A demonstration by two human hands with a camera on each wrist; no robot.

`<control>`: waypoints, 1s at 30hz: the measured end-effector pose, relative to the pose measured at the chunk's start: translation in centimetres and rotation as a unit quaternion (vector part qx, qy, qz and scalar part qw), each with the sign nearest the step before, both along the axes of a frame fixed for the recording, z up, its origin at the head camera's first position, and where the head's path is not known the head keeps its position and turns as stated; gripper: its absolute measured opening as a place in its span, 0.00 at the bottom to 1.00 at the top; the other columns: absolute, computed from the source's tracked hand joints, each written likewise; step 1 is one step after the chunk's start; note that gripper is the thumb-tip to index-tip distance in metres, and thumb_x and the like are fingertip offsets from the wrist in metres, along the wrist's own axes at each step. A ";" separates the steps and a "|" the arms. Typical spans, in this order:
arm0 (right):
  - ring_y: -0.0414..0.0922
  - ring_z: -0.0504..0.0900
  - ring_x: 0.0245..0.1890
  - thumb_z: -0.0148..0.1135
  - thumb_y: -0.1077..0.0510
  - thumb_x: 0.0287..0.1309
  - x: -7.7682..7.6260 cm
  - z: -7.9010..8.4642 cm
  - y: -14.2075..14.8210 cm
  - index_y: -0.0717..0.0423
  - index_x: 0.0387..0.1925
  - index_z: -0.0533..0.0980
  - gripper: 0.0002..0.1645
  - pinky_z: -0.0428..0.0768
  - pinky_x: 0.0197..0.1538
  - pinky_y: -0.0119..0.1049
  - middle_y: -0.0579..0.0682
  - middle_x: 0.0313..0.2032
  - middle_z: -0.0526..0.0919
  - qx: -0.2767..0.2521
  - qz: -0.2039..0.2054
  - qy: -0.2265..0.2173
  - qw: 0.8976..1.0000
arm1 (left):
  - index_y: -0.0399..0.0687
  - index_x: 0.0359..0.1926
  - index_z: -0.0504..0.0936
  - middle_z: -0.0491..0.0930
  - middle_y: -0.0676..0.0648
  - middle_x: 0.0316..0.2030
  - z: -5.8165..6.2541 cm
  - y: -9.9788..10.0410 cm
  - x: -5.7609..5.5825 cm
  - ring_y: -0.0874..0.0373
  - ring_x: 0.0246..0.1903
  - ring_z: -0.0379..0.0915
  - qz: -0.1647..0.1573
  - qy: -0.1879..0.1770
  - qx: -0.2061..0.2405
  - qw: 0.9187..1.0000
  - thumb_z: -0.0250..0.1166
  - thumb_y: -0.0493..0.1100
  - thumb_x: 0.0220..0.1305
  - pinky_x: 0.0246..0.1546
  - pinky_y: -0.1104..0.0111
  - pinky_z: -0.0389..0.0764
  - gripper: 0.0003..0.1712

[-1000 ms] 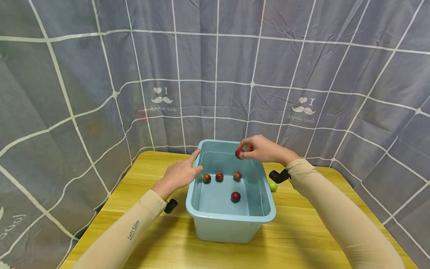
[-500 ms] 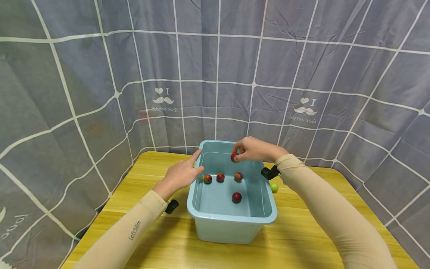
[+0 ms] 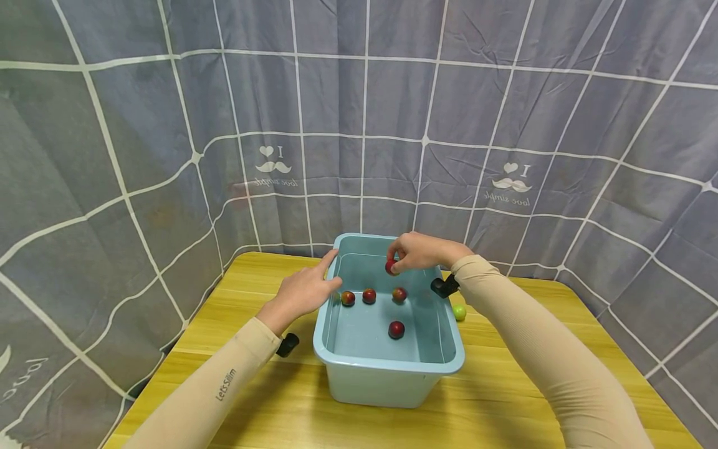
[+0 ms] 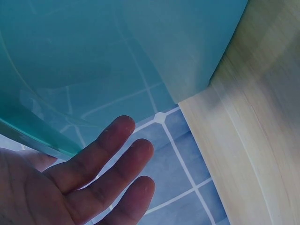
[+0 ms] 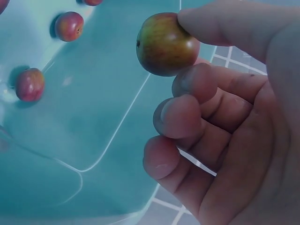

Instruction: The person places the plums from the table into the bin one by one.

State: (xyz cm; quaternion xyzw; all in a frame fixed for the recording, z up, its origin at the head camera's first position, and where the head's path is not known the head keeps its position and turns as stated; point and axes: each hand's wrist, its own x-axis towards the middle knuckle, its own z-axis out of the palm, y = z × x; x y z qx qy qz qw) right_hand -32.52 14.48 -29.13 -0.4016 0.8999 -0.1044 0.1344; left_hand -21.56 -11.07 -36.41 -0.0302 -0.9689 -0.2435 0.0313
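My right hand (image 3: 417, 251) pinches a small round plum (image 5: 164, 44) between thumb and fingertips, over the back right of a light blue plastic bin (image 3: 387, 360). Up close, the plum's skin is streaked red and yellow-green. Several more plums lie on the bin's floor, one dark red plum (image 3: 396, 330) nearer the front and another plum (image 3: 399, 294) behind it. My left hand (image 3: 303, 292) is at the bin's left rim, index finger stretched along it and thumb over the inside. Its other fingers (image 4: 115, 173) extend loosely outside the wall.
A bright green round fruit (image 3: 459, 312) sits on the wooden table (image 3: 252, 399), just right of the bin. A grey curtain (image 3: 392, 100) with white grid lines hangs close behind the table and along both sides.
My right hand has moved left and slightly down over the bin, carrying the plum with it. The left hand keeps its place at the rim.
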 end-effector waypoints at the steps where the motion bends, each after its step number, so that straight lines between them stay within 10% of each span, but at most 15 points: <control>1: 0.39 0.65 0.18 0.65 0.52 0.63 0.0 0.0 0.0 0.47 0.42 0.83 0.07 0.68 0.30 0.35 0.43 0.17 0.68 0.002 -0.001 0.000 1.000 | 0.69 0.81 0.46 0.70 0.48 0.17 0.0 0.0 0.0 0.52 0.17 0.66 0.000 0.000 -0.001 1.000 0.48 0.61 0.69 0.16 0.63 0.62 0.42; 30: 0.41 0.66 0.20 0.61 0.53 0.67 2.2 1.4 2.2 0.53 0.57 0.80 0.19 0.71 0.35 0.38 0.45 0.19 0.69 -0.037 -0.007 0.019 0.999 | 0.69 0.81 0.45 0.70 0.48 0.17 0.1 0.2 0.3 0.52 0.17 0.66 -0.005 -0.002 0.005 1.000 0.47 0.61 0.69 0.16 0.63 0.61 0.42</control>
